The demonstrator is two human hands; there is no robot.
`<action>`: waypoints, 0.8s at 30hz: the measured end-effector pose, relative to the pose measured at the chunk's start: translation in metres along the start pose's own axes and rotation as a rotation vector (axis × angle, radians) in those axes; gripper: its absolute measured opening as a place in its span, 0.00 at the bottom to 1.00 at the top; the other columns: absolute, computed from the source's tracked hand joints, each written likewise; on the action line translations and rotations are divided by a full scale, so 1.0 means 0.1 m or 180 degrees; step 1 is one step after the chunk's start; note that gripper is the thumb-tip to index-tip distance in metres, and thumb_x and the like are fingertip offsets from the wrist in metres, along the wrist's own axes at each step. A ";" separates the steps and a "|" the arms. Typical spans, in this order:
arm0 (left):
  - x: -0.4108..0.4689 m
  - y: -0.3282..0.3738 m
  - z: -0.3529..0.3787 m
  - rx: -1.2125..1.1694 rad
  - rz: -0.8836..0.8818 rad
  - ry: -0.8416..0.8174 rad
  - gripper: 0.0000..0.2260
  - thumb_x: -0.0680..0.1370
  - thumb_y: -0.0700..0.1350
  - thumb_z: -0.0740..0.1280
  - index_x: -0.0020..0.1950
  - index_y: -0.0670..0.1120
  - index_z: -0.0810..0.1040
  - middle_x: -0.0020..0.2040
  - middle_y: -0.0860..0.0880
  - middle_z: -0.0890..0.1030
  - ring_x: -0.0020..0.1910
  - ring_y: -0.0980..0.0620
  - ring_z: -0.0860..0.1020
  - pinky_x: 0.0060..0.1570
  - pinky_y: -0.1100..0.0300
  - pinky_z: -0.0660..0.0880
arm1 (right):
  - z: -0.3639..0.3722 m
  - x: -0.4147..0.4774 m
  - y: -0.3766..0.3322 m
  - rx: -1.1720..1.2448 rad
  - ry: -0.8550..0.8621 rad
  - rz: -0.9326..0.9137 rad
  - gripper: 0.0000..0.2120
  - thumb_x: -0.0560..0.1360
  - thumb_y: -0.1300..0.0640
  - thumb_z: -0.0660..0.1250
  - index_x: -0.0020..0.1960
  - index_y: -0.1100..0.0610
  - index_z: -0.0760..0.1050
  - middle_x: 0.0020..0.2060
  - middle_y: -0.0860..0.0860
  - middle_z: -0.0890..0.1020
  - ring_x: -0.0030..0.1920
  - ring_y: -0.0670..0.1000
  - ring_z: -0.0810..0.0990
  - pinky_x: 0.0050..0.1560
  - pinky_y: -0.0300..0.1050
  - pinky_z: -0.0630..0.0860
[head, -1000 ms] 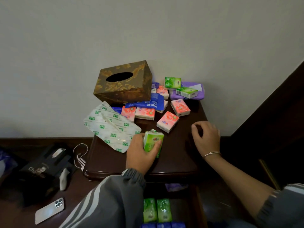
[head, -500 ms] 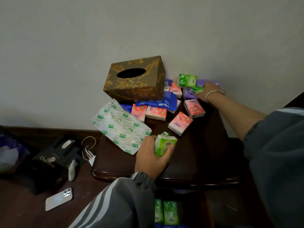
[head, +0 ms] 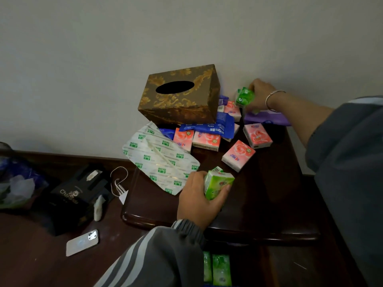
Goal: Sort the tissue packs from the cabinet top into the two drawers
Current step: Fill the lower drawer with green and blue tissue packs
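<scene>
Grip check, both sides.
I see the left hand (head: 200, 196) gripping the near green pack (head: 218, 184) at lower centre; right hand (head: 261, 94) clasps the far green pack (head: 244, 97), upper right.

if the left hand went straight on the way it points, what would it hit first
Probably the nearest pink tissue pack, just beyond the green tissue pack the left hand grips; depth is unclear.
</scene>
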State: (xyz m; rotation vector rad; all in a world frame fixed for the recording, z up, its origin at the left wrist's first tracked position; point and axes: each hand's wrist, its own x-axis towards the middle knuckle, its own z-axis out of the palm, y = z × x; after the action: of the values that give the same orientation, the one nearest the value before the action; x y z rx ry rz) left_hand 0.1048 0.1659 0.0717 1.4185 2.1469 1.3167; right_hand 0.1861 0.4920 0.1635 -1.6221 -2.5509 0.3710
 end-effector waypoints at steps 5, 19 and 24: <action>0.01 -0.01 0.01 -0.0033 0.0007 0.0057 0.23 0.68 0.63 0.65 0.49 0.45 0.77 0.43 0.51 0.76 0.44 0.57 0.73 0.43 0.67 0.68 | 0.01 0.10 0.06 0.0243 -0.0063 0.0111 0.44 0.56 0.56 0.81 0.63 0.61 0.60 0.55 0.60 0.74 0.52 0.60 0.75 0.47 0.48 0.69; 0.00 0.00 -0.01 0.0059 0.0181 0.0056 0.20 0.69 0.58 0.69 0.48 0.42 0.77 0.43 0.47 0.77 0.45 0.50 0.76 0.43 0.67 0.66 | -0.27 -0.45 -0.06 0.1331 0.0954 0.0045 0.33 0.61 0.53 0.79 0.59 0.57 0.66 0.54 0.56 0.78 0.52 0.54 0.77 0.52 0.45 0.73; -0.03 -0.03 0.00 0.0070 0.0230 0.0011 0.20 0.70 0.59 0.69 0.51 0.44 0.75 0.45 0.46 0.77 0.46 0.47 0.77 0.43 0.62 0.68 | -0.61 -1.77 -0.01 0.3377 0.1667 -0.0310 0.28 0.62 0.66 0.78 0.54 0.59 0.64 0.48 0.52 0.77 0.46 0.45 0.78 0.44 0.37 0.78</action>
State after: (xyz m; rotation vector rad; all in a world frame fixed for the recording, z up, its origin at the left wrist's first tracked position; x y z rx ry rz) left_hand 0.1040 0.1631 0.0685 1.5167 2.1375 1.3253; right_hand 0.2737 0.3414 0.2315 -0.9809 -1.5485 0.9252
